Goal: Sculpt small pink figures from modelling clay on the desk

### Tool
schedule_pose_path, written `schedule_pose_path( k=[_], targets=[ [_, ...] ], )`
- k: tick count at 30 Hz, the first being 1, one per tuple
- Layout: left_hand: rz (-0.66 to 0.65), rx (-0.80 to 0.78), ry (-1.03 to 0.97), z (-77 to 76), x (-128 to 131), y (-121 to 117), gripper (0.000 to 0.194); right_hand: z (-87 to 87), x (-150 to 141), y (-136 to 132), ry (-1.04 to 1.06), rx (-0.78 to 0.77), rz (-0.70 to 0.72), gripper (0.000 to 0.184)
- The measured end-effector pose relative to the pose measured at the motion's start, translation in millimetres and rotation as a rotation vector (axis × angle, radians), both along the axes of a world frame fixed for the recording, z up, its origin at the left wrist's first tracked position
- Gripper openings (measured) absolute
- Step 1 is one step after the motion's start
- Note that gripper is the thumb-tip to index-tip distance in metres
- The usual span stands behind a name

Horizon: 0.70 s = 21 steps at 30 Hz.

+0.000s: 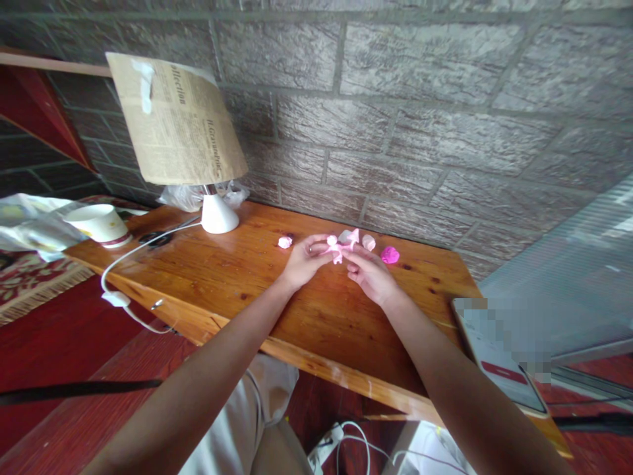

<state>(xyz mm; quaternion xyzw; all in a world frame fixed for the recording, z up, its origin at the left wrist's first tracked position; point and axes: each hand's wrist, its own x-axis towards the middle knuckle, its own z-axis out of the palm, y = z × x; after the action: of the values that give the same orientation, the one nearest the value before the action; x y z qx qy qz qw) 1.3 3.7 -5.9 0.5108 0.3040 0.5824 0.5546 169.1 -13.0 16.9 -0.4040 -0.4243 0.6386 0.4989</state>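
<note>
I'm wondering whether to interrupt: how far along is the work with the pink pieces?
Perhaps partway. Possibly done: the small pale pink lump, rounded pale pink lump and bright magenta lump, lying loose. In work: a light pink, soft-looking piece, held by the left hand and right hand. Left: apparently that piece; whether the loose lumps need work, I can't tell.

wooden table (pixel 336 323), lamp (pixel 219 214), cup (pixel 101 225), phone (pixel 517 381), pink lumps (pixel 390 254)

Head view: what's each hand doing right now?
Left hand: closed, fingers pinching the small pink piece.
Right hand: closed, fingertips on the same piece's other side.
</note>
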Motion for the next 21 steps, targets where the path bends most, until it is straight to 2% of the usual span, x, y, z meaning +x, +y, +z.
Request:
schedule_pose_path(
  k=[8, 16, 19, 21],
  targets=[
    [0.126, 0.022, -0.027, -2.6, -1.8, 4.8, 0.052, -2.4, 8.7, 4.7, -0.062, -0.062, -0.044, 0.04],
    [0.161, -0.008, 0.002, 0.1, -2.9, 4.5, 0.05, -2.6, 12.7, 5.6, -0.133, -0.046, -0.062, 0.033],
    [0.179, 0.007, 0.004, -0.4, -2.8, 5.6, 0.049, -3.7, 17.4, 8.3, -0.24, -0.01, -0.079, 0.029],
    [0.182, 0.013, -0.002, -1.1, -3.1, 6.3, 0.049, -4.7, 24.5, 12.9, -0.346, 0.053, -0.145, 0.025]
  ],
)
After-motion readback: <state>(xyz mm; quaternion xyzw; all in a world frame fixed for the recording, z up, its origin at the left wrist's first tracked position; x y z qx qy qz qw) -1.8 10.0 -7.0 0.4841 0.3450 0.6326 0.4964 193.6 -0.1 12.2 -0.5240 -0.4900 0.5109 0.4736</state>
